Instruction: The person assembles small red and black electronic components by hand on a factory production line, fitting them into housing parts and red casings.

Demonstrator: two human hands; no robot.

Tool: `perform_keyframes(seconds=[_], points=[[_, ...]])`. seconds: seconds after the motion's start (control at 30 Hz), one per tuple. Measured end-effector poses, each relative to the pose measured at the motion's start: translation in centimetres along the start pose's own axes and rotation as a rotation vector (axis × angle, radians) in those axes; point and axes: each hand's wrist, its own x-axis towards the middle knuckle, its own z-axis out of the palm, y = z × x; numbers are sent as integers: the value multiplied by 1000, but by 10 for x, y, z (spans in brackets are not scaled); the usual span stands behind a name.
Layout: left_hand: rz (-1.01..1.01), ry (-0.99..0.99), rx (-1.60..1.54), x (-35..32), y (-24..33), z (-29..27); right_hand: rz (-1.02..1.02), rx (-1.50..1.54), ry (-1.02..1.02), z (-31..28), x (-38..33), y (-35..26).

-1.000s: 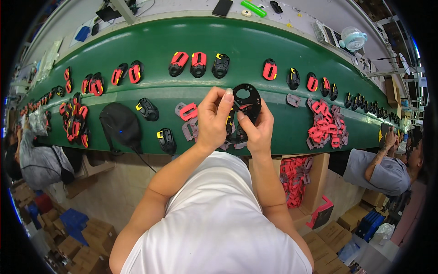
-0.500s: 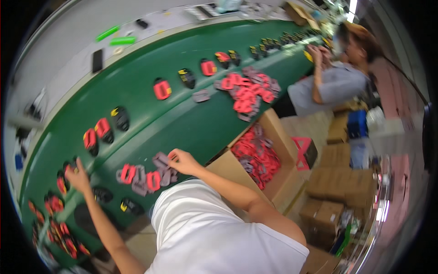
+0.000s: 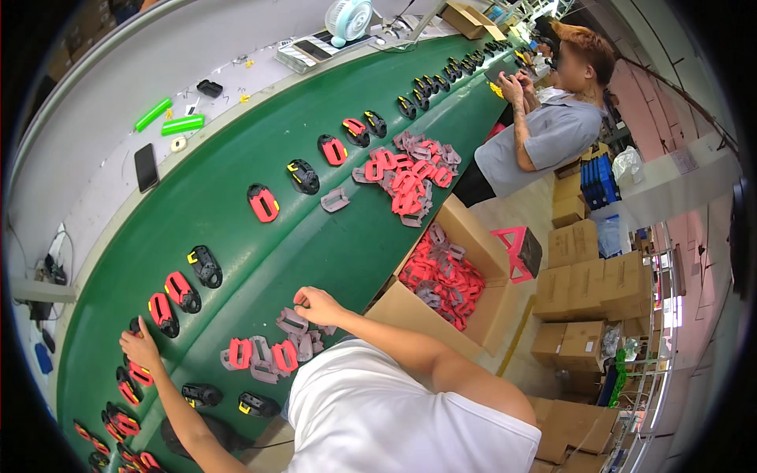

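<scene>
My left hand (image 3: 142,348) reaches to the left part of a green conveyor belt. Its fingers are closed on a black plastic housing (image 3: 135,324), mostly covered by the hand. My right hand (image 3: 319,306) hovers just above a small pile of grey plastic frames (image 3: 292,322) and red plastic frames (image 3: 285,356). Its fingers are curled together in a pinch; whatever is in them, if anything, is hidden. Near the left hand lie black housings with red frames on them (image 3: 163,314). Two black housings with yellow tabs (image 3: 257,404) lie close to my body.
A larger heap of red and grey frames (image 3: 408,183) lies farther along the belt (image 3: 260,260). An open carton (image 3: 493,260) of frames stands at my right. A co-worker (image 3: 544,126) stands beyond it. A phone (image 3: 146,167) and a fan (image 3: 348,20) sit on the far ledge.
The view has shifted, and the housings on the belt appear lower and farther left. My right hand no longer touches the small pile's grey frame. My left hand stays at the row of housings.
</scene>
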Motion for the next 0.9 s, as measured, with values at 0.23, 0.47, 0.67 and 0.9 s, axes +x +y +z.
perform_keyframes(seconds=[0.23, 0.47, 0.67, 0.9], points=[[101, 60, -365, -36, -18, 11, -86, 4, 17, 44, 15, -1], [-34, 3, -724, -131, -13, -27, -226, -271, 84, 91, -16, 6], [-96, -226, -879, -230, -7, -70, -338, -394, -65, 141, -28, 21], [-89, -207, -1031, -293, 5, -89, -270, -639, -145, 159, -44, 28]])
